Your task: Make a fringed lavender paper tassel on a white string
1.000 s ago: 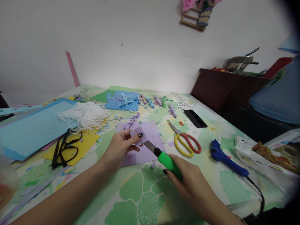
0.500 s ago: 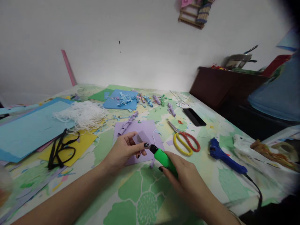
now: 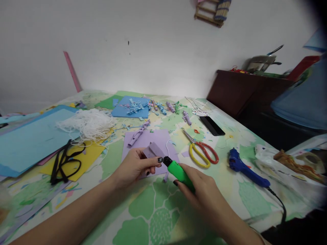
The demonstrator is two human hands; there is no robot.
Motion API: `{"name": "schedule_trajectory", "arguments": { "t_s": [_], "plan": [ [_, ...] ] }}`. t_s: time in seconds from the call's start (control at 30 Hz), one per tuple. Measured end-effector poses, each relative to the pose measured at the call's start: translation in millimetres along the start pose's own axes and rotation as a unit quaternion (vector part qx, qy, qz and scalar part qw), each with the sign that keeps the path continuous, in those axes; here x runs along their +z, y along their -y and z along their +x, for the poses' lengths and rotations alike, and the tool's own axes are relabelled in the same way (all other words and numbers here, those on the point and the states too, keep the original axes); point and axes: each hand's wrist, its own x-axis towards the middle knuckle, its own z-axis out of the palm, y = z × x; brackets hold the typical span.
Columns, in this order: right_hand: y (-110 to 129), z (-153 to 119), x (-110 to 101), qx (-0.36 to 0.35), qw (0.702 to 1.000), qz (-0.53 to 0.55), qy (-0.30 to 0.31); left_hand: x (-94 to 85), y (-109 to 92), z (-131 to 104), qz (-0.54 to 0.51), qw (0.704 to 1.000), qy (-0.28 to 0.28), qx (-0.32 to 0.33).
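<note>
A small piece of purple paper (image 3: 153, 150) is pinched between the thumb and fingers of my left hand (image 3: 136, 166). My right hand (image 3: 199, 187) is wrapped round a green cutter (image 3: 181, 174), whose black tip is close beside my left thumb and the paper's edge. Whether the tip touches the paper I cannot tell. Beneath my left hand lies a larger purple sheet (image 3: 160, 136), with a rolled purple paper tube (image 3: 138, 135) on its upper left part.
Scissors (image 3: 201, 153), a phone (image 3: 212, 126) and a blue glue gun (image 3: 246, 170) lie to the right. On the left are white string (image 3: 88, 124), black glasses (image 3: 65, 165) and blue sheets (image 3: 38, 139). Blue paper pieces (image 3: 138, 106) lie farther back.
The view has shifted slightly. The small purple paper has tilted a little in my left hand, and both hands keep their holds.
</note>
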Motion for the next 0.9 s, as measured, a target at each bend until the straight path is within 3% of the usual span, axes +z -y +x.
{"name": "schedule_trajectory", "arguments": {
  "t_s": [0.4,0.6,0.9],
  "plan": [
    [-8.1,-13.1,-6.1,-0.001,1.0,0.029,0.005,3.7,-5.8,-3.3,0.008,1.0,0.0,-0.003],
    [-7.8,-14.6,-6.1,0.005,0.999,0.021,0.034,4.3,-7.7,-3.5,0.018,0.999,0.036,-0.02],
    [-3.3,-9.9,-1.5,-0.013,1.0,0.015,0.004,10.3,-9.3,-5.2,0.006,0.999,0.05,-0.012]
  ]
}}
